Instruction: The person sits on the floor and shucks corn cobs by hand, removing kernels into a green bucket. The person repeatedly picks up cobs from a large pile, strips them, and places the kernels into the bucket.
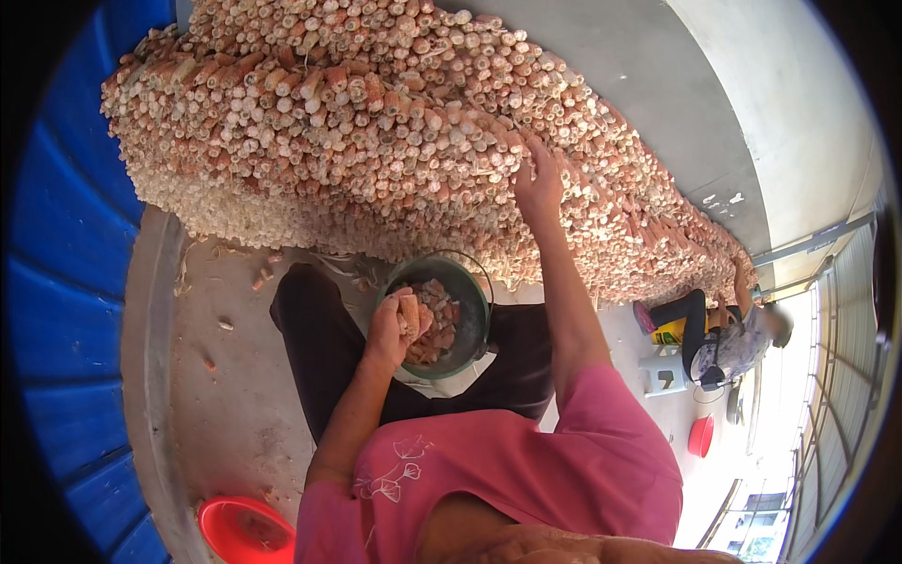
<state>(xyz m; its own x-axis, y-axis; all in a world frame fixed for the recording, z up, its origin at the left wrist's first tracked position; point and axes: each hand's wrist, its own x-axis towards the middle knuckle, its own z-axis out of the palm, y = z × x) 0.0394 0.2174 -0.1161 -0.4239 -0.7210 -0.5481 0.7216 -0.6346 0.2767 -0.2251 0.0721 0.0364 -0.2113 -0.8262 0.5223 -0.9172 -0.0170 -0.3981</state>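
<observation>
My left hand (386,333) is closed around a few corn cob pieces (409,314), held over a dark green bucket (476,331). Short broken cob pieces (438,326) lie inside the bucket, which stands between my knees with its wire handle raised. My right arm reaches forward, and my right hand (541,182) touches the face of a tall stack of bare corn cobs (338,134). Its fingertips are among the cob ends, so whether they grip one is hidden.
Blue corrugated sheeting (70,282) runs along the left. A red basin (246,529) sits on the floor behind me at left. Loose cob bits (262,276) lie on the concrete floor. At right, another person (733,345) sits on a stool (664,376) by the stack; a red bucket (701,436) stands nearby.
</observation>
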